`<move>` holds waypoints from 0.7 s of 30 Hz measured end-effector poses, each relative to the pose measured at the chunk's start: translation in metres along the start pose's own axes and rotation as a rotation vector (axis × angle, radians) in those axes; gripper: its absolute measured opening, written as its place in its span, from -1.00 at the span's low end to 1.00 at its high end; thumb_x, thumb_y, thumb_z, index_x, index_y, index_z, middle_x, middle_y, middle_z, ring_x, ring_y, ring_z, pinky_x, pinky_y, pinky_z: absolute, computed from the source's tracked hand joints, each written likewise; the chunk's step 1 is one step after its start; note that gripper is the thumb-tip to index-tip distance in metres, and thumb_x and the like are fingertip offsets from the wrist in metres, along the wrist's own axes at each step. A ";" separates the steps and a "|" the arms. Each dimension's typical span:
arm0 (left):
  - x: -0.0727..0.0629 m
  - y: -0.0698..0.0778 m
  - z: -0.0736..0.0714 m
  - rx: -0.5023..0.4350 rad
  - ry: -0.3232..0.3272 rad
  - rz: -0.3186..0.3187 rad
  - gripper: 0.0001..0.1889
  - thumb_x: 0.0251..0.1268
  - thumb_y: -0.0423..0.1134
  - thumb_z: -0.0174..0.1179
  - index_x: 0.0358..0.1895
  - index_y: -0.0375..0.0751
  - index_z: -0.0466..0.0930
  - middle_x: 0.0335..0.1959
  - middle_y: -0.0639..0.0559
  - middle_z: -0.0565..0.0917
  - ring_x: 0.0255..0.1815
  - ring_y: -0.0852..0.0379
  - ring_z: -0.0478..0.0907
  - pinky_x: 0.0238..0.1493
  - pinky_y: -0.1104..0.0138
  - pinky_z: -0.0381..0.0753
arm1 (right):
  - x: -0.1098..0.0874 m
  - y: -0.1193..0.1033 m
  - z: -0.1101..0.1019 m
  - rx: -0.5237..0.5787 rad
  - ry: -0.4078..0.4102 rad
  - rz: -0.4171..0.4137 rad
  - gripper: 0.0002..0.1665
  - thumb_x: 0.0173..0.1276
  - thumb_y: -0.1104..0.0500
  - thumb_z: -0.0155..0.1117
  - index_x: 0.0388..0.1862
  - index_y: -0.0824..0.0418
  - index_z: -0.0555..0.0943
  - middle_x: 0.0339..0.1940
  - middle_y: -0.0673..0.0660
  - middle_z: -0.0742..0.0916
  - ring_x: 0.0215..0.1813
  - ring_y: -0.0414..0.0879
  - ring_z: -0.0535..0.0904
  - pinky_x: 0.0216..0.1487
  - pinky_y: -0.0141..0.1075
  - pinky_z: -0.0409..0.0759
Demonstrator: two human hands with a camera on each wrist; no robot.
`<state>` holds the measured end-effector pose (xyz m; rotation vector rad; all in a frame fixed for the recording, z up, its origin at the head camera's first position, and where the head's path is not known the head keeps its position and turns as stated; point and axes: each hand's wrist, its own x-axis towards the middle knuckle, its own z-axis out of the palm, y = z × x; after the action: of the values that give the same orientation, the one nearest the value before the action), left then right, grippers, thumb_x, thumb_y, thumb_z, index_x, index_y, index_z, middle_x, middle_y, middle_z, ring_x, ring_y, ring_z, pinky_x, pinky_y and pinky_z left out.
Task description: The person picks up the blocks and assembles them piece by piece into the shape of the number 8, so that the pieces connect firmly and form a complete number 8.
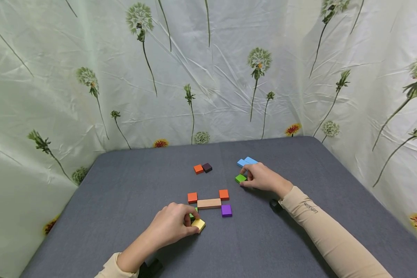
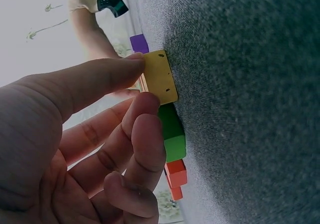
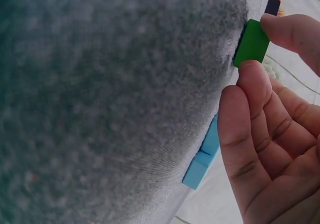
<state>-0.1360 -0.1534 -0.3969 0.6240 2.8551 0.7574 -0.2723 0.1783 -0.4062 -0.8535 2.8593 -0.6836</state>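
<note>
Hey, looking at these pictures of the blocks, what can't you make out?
Head view: part of the green rectangular block beside the yellow rectangular block, covered by the left hand.
Head view: the lettering on the beige fabric right sleeve, too small to read.
Right wrist view: the rest of one light-blue rectangular block, hidden behind the right hand.
</note>
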 end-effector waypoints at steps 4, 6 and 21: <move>0.000 0.000 0.000 -0.005 -0.003 -0.001 -0.78 0.09 -0.16 0.67 -0.23 0.07 0.83 -0.59 0.28 0.54 -0.54 0.31 0.42 -0.51 0.37 0.36 | -0.003 -0.003 -0.002 0.006 0.007 -0.015 -0.63 0.44 0.10 0.51 0.03 0.35 0.69 -0.57 -0.08 0.64 -0.51 -0.32 0.47 -0.33 -0.39 0.47; 0.000 0.000 0.000 -0.006 -0.004 0.000 -0.78 0.09 -0.16 0.67 -0.22 0.06 0.83 -0.59 0.28 0.54 -0.54 0.30 0.42 -0.51 0.37 0.36 | -0.005 -0.005 -0.003 0.008 0.013 -0.019 -0.63 0.43 0.10 0.51 0.02 0.35 0.70 -0.57 -0.09 0.64 -0.51 -0.32 0.47 -0.33 -0.40 0.47; -0.001 0.000 -0.002 -0.016 0.000 -0.005 -0.77 0.07 -0.18 0.68 -0.22 0.03 0.84 -0.59 0.26 0.54 -0.55 0.28 0.43 -0.51 0.37 0.38 | -0.028 -0.025 -0.013 0.033 0.024 -0.080 -0.69 0.42 0.06 0.55 -0.06 0.24 0.70 -0.53 -0.14 0.64 -0.47 -0.37 0.48 -0.32 -0.41 0.51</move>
<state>-0.1357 -0.1549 -0.3949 0.6146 2.8466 0.7790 -0.2390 0.1800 -0.3852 -0.9656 2.8398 -0.7517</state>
